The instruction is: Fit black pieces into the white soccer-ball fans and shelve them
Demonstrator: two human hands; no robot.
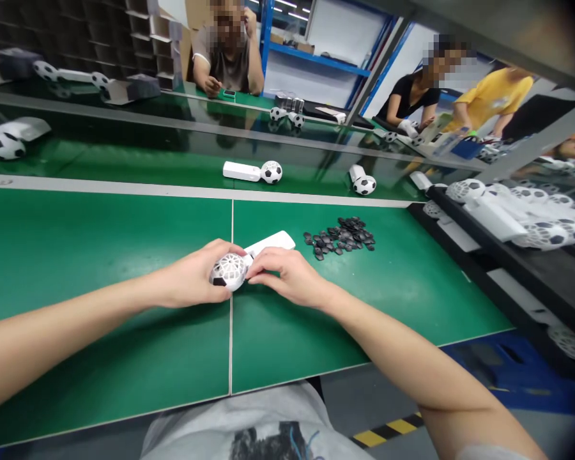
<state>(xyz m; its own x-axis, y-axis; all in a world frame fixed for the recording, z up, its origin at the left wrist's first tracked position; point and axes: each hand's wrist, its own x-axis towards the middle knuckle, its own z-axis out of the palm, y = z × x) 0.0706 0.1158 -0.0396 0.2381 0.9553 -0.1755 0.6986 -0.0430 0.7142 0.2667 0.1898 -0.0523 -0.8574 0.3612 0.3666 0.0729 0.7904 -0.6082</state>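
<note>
A white handheld fan (229, 271) with a round, football-patterned head and an openwork grille lies on the green table, its handle (278, 241) angled away to the upper right. My left hand (194, 276) is closed around the left side of the head, thumb and fingers on its rim. On the other side, my right hand (290, 276) has its fingertips pinched together at the edge of the head near the handle joint. Whatever is between those fingertips is hidden. To the right of the hands lies a loose pile of small black pieces (347, 236).
Beyond a pale rail (124, 187), a dark green conveyor belt carries several similar fans (271, 172). Black trays (483, 268) stacked with white fans stand at the right. A person (227, 57) sits across the belt, and others work at the far right.
</note>
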